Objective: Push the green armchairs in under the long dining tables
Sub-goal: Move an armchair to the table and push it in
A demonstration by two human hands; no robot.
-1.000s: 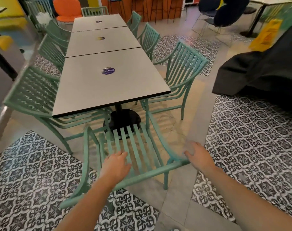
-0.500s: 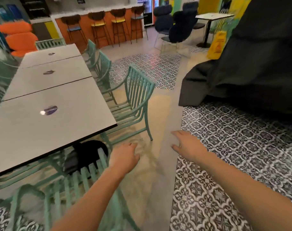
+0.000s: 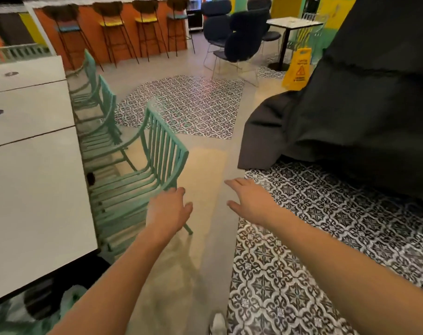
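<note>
Both forearms are bare, with no sleeves, watch or rings showing on the left hand point(image 3: 169, 209) or right hand point(image 3: 250, 199). A pale shoe point(image 3: 217, 323) shows at the near edge.

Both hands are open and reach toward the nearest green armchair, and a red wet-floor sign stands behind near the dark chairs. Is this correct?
Not quite: the wet-floor sign is yellow, not red, as the head view shows. The rest holds: left hand and right hand are open, reaching toward the nearest green armchair.
</note>
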